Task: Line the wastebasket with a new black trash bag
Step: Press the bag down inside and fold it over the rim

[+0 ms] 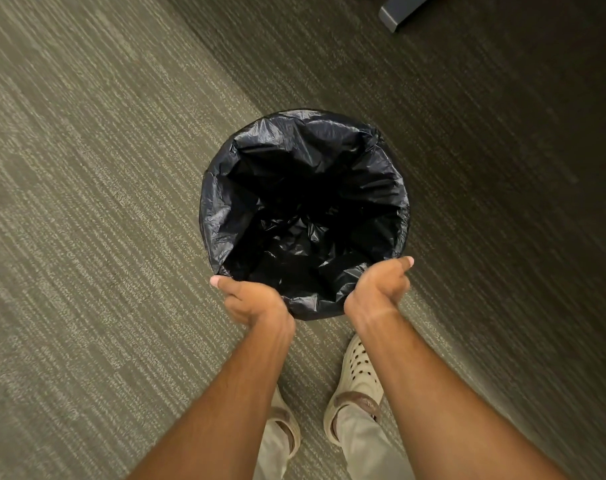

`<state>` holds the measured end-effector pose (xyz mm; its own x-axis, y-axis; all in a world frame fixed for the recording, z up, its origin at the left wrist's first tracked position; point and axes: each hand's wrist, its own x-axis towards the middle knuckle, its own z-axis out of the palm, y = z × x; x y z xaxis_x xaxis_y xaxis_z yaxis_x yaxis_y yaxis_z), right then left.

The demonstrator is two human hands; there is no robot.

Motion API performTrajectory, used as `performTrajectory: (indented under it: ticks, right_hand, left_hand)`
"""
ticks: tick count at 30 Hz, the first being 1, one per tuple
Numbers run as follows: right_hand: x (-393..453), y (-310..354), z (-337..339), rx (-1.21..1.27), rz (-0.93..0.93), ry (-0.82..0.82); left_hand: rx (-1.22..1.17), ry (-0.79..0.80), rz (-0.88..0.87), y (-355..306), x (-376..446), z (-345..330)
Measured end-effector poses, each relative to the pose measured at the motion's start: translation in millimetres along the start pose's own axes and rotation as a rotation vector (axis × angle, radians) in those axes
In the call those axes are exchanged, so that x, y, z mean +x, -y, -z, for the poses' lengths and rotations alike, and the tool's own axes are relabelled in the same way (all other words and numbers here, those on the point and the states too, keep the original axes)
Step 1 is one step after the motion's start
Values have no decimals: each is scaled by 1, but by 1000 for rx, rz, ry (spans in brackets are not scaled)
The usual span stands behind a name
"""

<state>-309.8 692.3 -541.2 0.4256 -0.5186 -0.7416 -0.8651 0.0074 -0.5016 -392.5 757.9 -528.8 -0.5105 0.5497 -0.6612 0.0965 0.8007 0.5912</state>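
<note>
Head view: left hand (249, 301) and right hand (381, 284) both clamped on black trash bag (305, 209) at wastebasket's near rim.

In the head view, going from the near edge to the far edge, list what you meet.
Cream clogs → the two hands, left hand and right hand → black trash bag lining the wastebasket → grey furniture foot.

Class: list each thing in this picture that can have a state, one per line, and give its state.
Trash bag: open, folded over the wastebasket rim, crumpled inside.
Left hand: closed on the bag-covered near rim.
Right hand: closed on the bag-covered near rim.
Clogs: worn, standing on carpet.
</note>
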Motion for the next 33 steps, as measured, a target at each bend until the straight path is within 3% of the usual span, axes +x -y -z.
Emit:
performTrajectory:
  ticks: [3, 5, 6, 8, 11, 13, 15, 19, 24, 33]
  right_hand:
    - [8, 6, 12, -28, -53, 135]
    - [13, 17, 20, -181, 14, 160]
    - [14, 25, 24, -253, 152, 135]
    - [13, 50, 25, -403, 624, 37]
    - [5, 84, 2, -597, 1336, 101]
    - [1, 98, -25, -820, 1592, 229]
    - [-1, 109, -49, -1041, 1723, 298]
    - [8, 122, -86, -1205, 1720, 433]
    - [19, 140, -109, -1160, 1572, 580]
    - [27, 146, -126, -1155, 1261, 610]
  left_hand:
    - [85, 123, 74, 4, 5, 11]
    - [191, 155, -52, 0, 17, 22]
    - [237, 132, -189, -6, 25, 26]
    - [336, 102, -513, -29, 38, 27]
    - [492, 262, -1099, -73, 47, 6]
    - [684, 403, -1403, -98, 45, -19]
    - [913, 505, -1586, -118, 44, -44]
    - [1166, 615, -1684, -140, 56, -79]
    - [1063, 758, -1482, -151, 73, -94]
    - [988, 747, -1337, -148, 83, -91]
